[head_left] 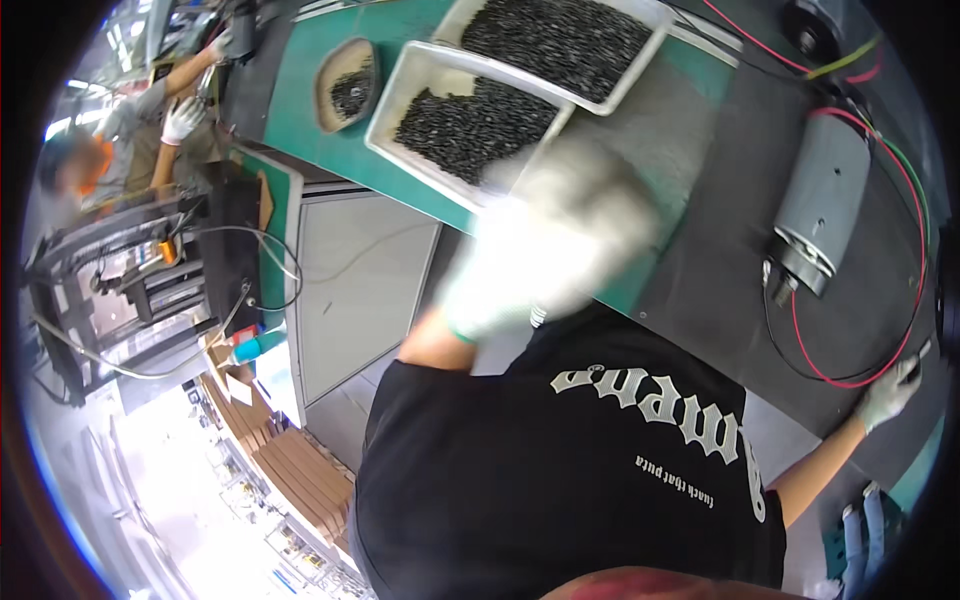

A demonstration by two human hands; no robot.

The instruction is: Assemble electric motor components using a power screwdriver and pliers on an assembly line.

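My left hand (565, 230), in a white glove, is smeared by motion above the near edge of a white tray (385, 125) of small black parts (480, 130). Its fingers are too blurred to show whether it holds anything. Far to the right, my right hand (889, 394), also gloved, reaches beside the red and black cables near the right edge of the dark worktop. Its fingers look apart, and I see nothing held in them. Above it on the worktop lies a grey cylindrical motor-like unit (825, 190) with a metal end.
A second white tray (640, 75) of black parts overlaps the first on the green mat (300, 90). Left of them stands a small tan bin (325, 90). Another person's gloved hand (183, 120) shows at far left, near a black frame (130, 290). Brown cartons (300, 475) are stacked below.
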